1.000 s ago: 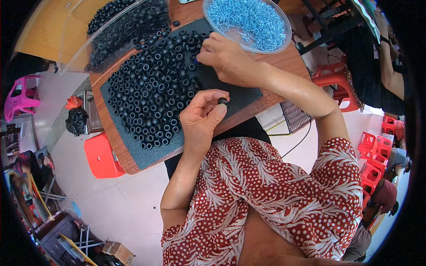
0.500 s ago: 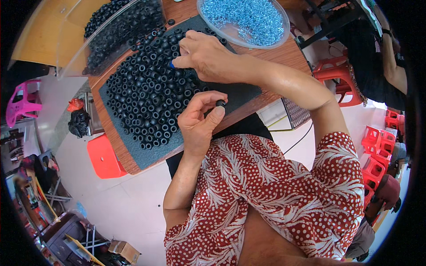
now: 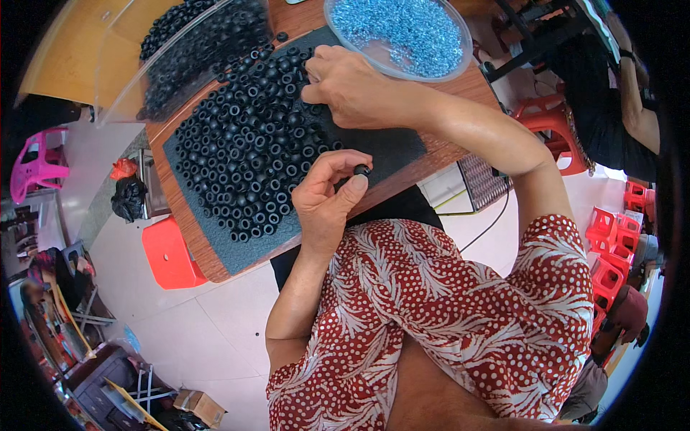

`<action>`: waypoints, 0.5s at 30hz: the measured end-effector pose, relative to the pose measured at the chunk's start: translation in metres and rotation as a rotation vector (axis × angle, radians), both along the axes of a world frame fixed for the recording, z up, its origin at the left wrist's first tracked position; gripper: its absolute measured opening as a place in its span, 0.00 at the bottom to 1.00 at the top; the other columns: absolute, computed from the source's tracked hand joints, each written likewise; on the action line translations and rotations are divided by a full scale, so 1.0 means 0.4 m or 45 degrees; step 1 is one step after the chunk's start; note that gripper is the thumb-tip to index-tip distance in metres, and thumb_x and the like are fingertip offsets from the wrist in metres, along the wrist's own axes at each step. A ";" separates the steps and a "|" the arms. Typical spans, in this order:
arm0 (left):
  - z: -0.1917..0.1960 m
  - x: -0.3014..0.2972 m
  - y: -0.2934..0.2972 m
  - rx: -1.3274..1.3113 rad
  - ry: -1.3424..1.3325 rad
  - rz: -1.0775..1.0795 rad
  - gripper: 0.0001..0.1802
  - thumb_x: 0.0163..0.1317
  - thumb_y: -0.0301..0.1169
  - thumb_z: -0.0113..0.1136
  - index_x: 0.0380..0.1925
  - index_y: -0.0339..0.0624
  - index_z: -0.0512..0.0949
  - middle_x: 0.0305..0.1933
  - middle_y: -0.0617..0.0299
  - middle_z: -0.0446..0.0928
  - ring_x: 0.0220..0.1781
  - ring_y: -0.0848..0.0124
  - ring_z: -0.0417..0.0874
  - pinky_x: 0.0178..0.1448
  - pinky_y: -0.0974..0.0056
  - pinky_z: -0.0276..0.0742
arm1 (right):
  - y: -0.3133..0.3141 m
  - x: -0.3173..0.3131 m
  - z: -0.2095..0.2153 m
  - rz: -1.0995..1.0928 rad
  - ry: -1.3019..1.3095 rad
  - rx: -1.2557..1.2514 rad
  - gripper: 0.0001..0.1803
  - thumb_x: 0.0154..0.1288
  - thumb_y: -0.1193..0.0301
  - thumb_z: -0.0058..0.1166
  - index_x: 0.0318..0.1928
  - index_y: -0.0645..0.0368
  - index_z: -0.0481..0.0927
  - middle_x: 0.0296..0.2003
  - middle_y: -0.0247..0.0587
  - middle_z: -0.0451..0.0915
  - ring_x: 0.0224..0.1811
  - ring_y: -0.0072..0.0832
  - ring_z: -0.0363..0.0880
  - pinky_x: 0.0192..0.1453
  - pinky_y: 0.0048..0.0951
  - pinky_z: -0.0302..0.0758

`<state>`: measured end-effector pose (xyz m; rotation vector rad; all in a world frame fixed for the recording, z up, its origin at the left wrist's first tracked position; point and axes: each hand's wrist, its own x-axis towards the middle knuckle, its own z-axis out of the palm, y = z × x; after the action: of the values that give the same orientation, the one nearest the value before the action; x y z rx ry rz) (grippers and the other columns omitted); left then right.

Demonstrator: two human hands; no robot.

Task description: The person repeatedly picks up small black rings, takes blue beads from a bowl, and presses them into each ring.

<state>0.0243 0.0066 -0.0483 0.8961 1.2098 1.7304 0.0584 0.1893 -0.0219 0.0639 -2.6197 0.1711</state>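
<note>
Between the thumb and fingers of my left hand (image 3: 327,201), a small round black ring-shaped piece (image 3: 362,170) is pinched above the near edge of the table. My right hand (image 3: 352,86) hovers over the right side of a pile of similar black pieces (image 3: 244,151), its fingers curled together. Its fingertips are partly hidden, so what they hold, if anything, does not show. The pile lies on a dark grey mat (image 3: 392,147). Just beyond my right hand stands a clear round tub (image 3: 433,77) with many small shiny light-blue pieces (image 3: 417,36).
At the far left, a clear plastic bin (image 3: 136,93) full of black pieces leans over the wooden table (image 3: 165,161). A red stool (image 3: 172,251) stands by the table's left side, and a red chair (image 3: 553,126) to the right. A co-worker's arm (image 3: 631,93) shows at the far right.
My right hand has shifted slightly right and away from the pile's middle. A blue spot seen at its fingertips before is out of sight now. My left hand still pinches the black piece.
</note>
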 end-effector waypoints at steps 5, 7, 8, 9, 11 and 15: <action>0.004 -0.001 -0.001 -0.020 0.007 0.005 0.13 0.54 0.26 0.62 0.39 0.32 0.76 0.42 0.57 0.77 0.42 0.72 0.77 0.49 0.70 0.71 | -0.016 -0.004 -0.003 -0.085 -0.036 -0.072 0.04 0.43 0.74 0.58 0.24 0.60 0.78 0.25 0.41 0.71 0.34 0.38 0.69 0.37 0.37 0.67; -0.001 0.000 0.002 0.006 -0.025 0.014 0.13 0.54 0.27 0.63 0.39 0.33 0.76 0.42 0.57 0.77 0.42 0.72 0.77 0.48 0.70 0.71 | -0.020 -0.016 -0.010 -0.118 0.034 -0.104 0.06 0.44 0.72 0.59 0.24 0.60 0.78 0.25 0.42 0.72 0.34 0.38 0.70 0.37 0.37 0.68; 0.000 0.000 0.002 0.007 -0.024 0.012 0.13 0.54 0.27 0.63 0.39 0.33 0.76 0.42 0.57 0.77 0.42 0.72 0.77 0.48 0.70 0.71 | -0.021 -0.022 -0.011 -0.150 -0.006 -0.089 0.07 0.43 0.71 0.60 0.24 0.61 0.78 0.26 0.43 0.73 0.35 0.39 0.71 0.37 0.38 0.68; 0.001 0.000 0.003 -0.001 -0.030 0.005 0.13 0.54 0.27 0.63 0.38 0.33 0.76 0.42 0.57 0.77 0.42 0.72 0.78 0.48 0.70 0.71 | -0.021 -0.026 -0.011 -0.183 -0.047 -0.074 0.08 0.43 0.70 0.61 0.24 0.61 0.79 0.26 0.44 0.74 0.36 0.39 0.72 0.37 0.38 0.68; 0.002 -0.001 0.001 -0.009 -0.034 0.008 0.13 0.54 0.27 0.63 0.38 0.33 0.76 0.42 0.57 0.77 0.42 0.72 0.78 0.48 0.70 0.71 | -0.023 -0.033 -0.004 -0.207 -0.112 -0.037 0.09 0.43 0.69 0.61 0.24 0.61 0.79 0.26 0.44 0.75 0.36 0.39 0.72 0.38 0.38 0.68; -0.004 -0.004 -0.003 0.017 -0.016 -0.025 0.11 0.57 0.24 0.59 0.39 0.32 0.76 0.44 0.58 0.74 0.44 0.75 0.74 0.49 0.72 0.70 | -0.025 -0.040 -0.001 -0.265 -0.261 0.049 0.10 0.43 0.67 0.63 0.25 0.60 0.80 0.26 0.45 0.76 0.35 0.39 0.73 0.39 0.38 0.69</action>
<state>0.0225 0.0054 -0.0498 0.9009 1.1784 1.7280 0.0422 0.1792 -0.0223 -0.2240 -2.8113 0.0560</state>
